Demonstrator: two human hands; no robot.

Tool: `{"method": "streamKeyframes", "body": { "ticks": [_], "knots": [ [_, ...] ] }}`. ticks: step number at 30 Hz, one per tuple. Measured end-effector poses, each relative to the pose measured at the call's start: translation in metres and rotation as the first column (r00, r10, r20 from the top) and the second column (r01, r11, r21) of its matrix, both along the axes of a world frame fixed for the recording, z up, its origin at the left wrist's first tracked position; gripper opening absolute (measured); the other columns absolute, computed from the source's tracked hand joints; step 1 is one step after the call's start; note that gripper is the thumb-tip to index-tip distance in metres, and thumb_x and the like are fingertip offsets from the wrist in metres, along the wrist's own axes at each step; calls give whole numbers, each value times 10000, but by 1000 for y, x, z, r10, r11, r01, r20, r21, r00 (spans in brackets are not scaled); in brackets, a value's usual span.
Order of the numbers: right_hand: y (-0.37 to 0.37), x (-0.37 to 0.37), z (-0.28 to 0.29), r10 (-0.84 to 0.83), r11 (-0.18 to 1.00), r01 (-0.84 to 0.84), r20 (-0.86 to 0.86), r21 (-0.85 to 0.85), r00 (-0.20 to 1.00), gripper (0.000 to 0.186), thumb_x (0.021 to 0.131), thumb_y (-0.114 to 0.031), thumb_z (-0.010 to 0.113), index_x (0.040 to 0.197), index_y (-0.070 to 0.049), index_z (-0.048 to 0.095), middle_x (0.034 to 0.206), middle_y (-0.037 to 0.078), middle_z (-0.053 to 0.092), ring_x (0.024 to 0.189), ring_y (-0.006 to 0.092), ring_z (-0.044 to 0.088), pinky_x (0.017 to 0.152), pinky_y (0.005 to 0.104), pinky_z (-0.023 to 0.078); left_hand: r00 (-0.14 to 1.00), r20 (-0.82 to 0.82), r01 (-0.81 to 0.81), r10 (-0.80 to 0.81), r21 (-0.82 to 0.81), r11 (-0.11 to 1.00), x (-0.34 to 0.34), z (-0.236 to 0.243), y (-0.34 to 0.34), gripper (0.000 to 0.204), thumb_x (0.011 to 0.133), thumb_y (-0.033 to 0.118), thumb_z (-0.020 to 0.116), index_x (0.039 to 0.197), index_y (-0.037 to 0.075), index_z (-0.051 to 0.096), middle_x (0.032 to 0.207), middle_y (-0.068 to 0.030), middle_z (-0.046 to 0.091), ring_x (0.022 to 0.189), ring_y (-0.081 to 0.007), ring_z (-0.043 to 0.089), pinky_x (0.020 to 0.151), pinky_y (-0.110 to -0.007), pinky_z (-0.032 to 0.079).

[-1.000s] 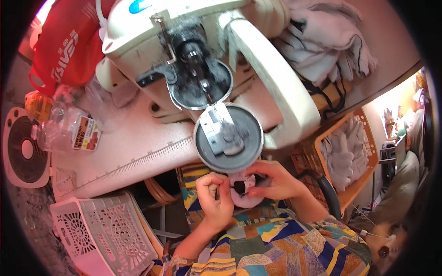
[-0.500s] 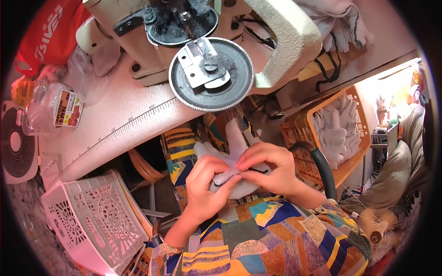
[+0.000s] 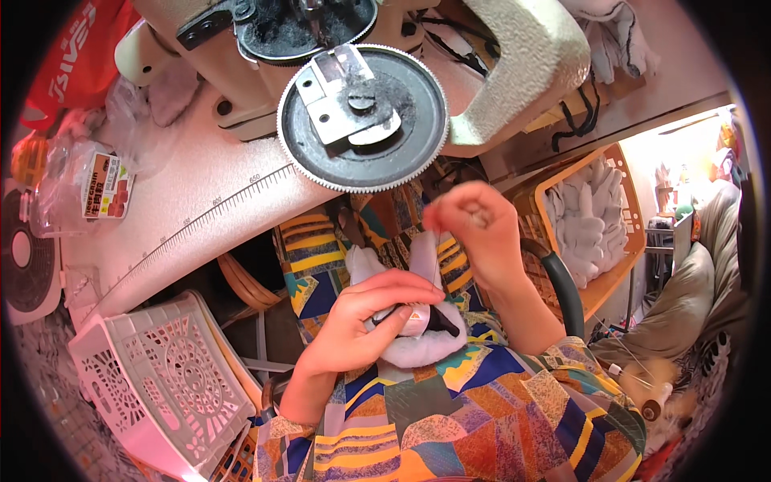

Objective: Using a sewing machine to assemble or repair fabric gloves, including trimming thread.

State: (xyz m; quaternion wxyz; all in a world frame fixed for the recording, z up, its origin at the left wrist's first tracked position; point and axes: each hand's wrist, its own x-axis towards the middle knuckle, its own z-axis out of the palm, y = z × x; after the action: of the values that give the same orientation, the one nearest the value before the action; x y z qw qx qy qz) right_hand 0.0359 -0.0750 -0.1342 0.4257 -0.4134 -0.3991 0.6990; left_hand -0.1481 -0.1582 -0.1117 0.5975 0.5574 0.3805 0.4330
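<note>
one white fabric piece (image 3: 418, 341) under left hand (image 3: 365, 321), probably gripped

We get single head view, looking steeply down, close over left hand (image 3: 365, 321), right hand (image 3: 474, 229), sewing machine (image 3: 361, 104) at top.

Toothed wheel (image 3: 363, 117) blocks above hands; orange basket (image 3: 608, 277) right, white crate (image 3: 152, 377) left

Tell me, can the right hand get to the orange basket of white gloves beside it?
Probably yes. The orange basket sits open just beyond the right hand, nothing between them, though its grip is pinched shut.
</note>
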Motion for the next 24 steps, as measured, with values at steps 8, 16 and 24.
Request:
{"method": "streamKeyframes", "body": {
  "ticks": [8,16,24],
  "knots": [
    [93,31,-93,-901,394,87,-366,-915,231,123,879,-102,517,906,-27,423,973,173,594,964,286,602,903,459,509,985,-85,-148,152,49,988,-7,-12,-4,298,760,-74,547,1037,-10,635,1054,-130,615,992,-233,590,882,-321,445],
    [50,122,-371,-465,539,151,-142,-829,874,115,915,-171,517,819,-113,542,691,63,529,596,178,562,575,326,528,977,-73,-195,198,51,980,-5,-12,1,329,743,-80,543,1047,2,635,1067,-123,604,1005,-230,580,885,-317,437],
    [0,95,-230,-172,885,228,171,-405,970,265,953,-285,465,822,-68,544,622,-15,400,515,101,385,495,255,349,970,-95,-221,223,29,975,-3,-9,2,339,702,-109,520,1017,-43,627,1090,-144,610,1060,-231,559,927,-325,420]
  ]
}}
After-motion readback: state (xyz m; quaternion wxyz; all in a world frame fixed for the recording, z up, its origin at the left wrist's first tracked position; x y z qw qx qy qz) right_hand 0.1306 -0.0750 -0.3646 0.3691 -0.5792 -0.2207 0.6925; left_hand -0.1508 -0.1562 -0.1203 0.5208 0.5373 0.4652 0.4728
